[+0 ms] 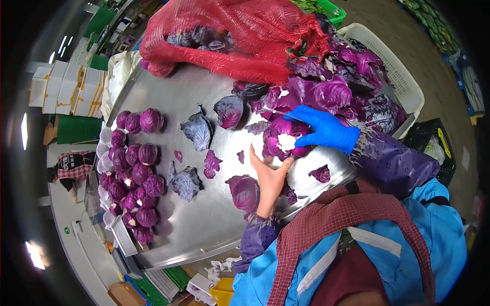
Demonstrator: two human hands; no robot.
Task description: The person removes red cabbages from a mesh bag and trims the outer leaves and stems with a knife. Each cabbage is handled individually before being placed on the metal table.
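Note:
A red cabbage (278, 136) with a pale cut stem rests on the steel table near its front edge. My left hand (270, 178), bare, holds its near side with the thumb and fingers spread around it. On the far right side, my right hand (326, 130) in a blue glove reaches over the cabbage, its thumb near the stem. A slim, pale knife (273, 110) points left from the gloved fingers; its handle is hidden. Beside my left wrist lies a loose purple leaf (244, 194). Trimmed leaves (332, 94) are heaped just beyond my right hand.
Several trimmed cabbages (140, 173) line the table's left side, beside white foam netting (104, 163). A red mesh sack (235, 38) of cabbages lies at the back. Right of it stands a white crate (408, 76). A person (76, 166) is at the far left.

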